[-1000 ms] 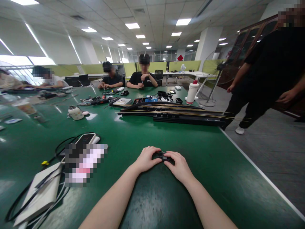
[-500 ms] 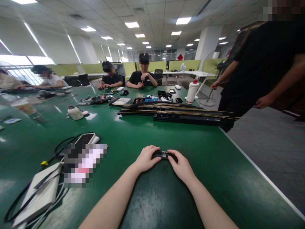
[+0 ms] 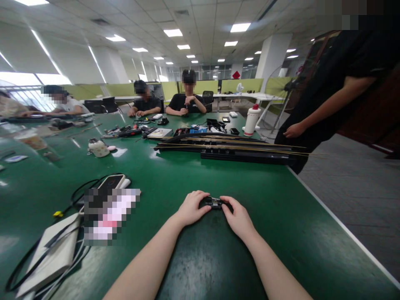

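A small black part with shiny metal-looking pieces [image 3: 214,203] is held low over the green table [image 3: 168,179], or rests on it; I cannot tell which. My left hand [image 3: 193,208] grips its left end between thumb and fingers. On the opposite end, my right hand [image 3: 237,214] pinches it the same way. The fingertips cover both ends, so only the middle shows, and its exact kind is too small to make out.
Black rails with thin brass-coloured rods [image 3: 243,156] lie across the table ahead. Left are a white box [image 3: 50,254] with cables, a phone [image 3: 111,183] and a small jar [image 3: 98,148]. A white bottle [image 3: 251,121] stands behind the rails. A person [image 3: 328,96] stands at the right edge.
The person standing at the right has turned and shifted, with an arm now lower in front of the body. My hands and the small black part have hardly moved.
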Tool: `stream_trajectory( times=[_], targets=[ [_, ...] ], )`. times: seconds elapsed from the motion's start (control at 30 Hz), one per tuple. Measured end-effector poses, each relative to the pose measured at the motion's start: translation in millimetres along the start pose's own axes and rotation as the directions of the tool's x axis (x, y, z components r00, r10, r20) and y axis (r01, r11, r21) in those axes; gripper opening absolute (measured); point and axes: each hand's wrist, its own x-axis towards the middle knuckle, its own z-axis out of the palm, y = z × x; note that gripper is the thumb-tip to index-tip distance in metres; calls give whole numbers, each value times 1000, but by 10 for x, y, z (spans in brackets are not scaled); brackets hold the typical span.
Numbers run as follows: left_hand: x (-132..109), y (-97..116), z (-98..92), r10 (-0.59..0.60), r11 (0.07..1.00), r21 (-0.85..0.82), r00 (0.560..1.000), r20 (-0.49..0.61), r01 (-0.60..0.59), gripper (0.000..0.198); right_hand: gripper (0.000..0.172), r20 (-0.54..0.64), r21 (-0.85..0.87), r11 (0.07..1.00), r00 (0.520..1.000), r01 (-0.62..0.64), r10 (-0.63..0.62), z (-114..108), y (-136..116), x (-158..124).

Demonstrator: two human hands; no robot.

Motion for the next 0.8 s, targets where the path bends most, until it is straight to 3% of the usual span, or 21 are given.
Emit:
stream_trajectory(
  times=[0.8],
  targets=[
    [-1, -9, 2, -4, 1000, -5, 1000, 6, 4, 40, 29, -10, -24, 1000, 1000, 5, -5, 10, 10, 0]
  ],
)
